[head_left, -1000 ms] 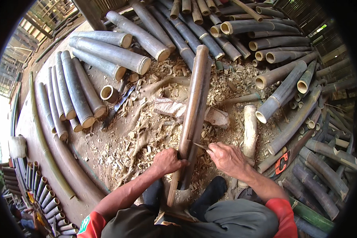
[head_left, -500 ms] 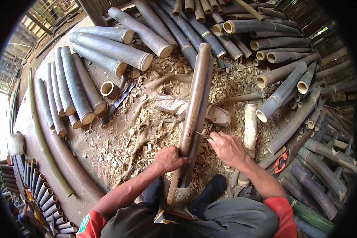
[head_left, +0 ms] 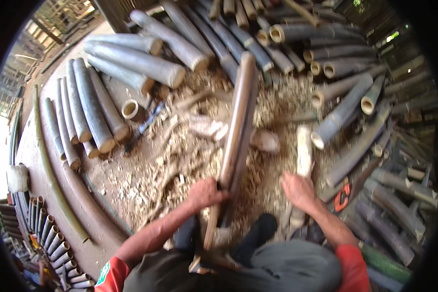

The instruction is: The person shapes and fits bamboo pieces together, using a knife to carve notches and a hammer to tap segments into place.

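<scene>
A long brown bamboo pole (head_left: 238, 104) slants across the middle, its near end between my feet. My left hand (head_left: 205, 193) is closed round its lower part, thumb across it. A narrow bamboo strip (head_left: 211, 228) reaches down below that hand. Under the pole lies a rough pale wooden block (head_left: 207, 127). My right hand (head_left: 298, 190) is off to the right of the pole, apart from it, fingers curled and blurred; whatever it holds is hidden. Just beyond it stands a pale, peeled log (head_left: 304, 148).
Wood chips (head_left: 180, 160) cover the ground. Cut bamboo lengths (head_left: 131, 61) lie at the far left, with more bamboo (head_left: 343, 114) stacked on the right. An orange-handled saw (head_left: 343, 197) lies right. A bamboo ring (head_left: 131, 110) and a blade (head_left: 152, 119) lie left.
My right hand has moved right and slightly down, away from the pole, where it held a thin pointed tool against a slit. My left hand keeps its grip on the pole.
</scene>
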{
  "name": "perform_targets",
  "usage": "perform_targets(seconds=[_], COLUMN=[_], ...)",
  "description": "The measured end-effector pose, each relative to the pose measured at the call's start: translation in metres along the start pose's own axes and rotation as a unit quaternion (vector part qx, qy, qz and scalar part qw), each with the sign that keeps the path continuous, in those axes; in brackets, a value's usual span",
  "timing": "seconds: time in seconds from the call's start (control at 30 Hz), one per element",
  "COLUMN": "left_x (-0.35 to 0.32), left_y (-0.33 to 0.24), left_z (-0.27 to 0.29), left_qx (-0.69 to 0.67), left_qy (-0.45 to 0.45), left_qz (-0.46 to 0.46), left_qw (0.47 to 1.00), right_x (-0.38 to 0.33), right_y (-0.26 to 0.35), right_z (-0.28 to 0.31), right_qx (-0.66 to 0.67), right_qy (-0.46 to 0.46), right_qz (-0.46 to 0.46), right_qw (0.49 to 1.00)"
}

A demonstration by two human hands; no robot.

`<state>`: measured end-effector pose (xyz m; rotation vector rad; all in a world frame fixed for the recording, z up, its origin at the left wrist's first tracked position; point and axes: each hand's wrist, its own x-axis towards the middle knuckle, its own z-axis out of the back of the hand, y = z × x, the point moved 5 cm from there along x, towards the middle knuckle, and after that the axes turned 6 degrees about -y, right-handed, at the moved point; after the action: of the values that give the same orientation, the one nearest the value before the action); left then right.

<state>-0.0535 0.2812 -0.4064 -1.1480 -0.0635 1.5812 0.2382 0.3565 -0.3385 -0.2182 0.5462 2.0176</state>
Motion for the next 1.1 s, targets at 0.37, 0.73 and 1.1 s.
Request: perform_targets(seconds=[0.37, 0.73, 1.1], left_x=[-0.032, -0.054, 0.095], left_y=[0.019, -0.145, 0.026], left_z=[0.016, 0.056, 0.151], left_qx=[-0.372, -0.286, 0.289], left_qy=[0.052, 0.0, -0.249], left_qz=[-0.04, -0.345, -0.168], left_qw=[0.926, 0.894, 0.909], right_x=[-0.006, -0.036, -0.193], right_y=[-0.026, 0.093, -0.227], right_z=[-0.092, 0.008, -0.044], right_qx=[0.033, 0.647, 0.239], right_qy=[-0.194, -0.227, -0.599], right_qz=[-0.184, -0.028, -0.412], right_qw=[0.963, 0.727, 0.644])
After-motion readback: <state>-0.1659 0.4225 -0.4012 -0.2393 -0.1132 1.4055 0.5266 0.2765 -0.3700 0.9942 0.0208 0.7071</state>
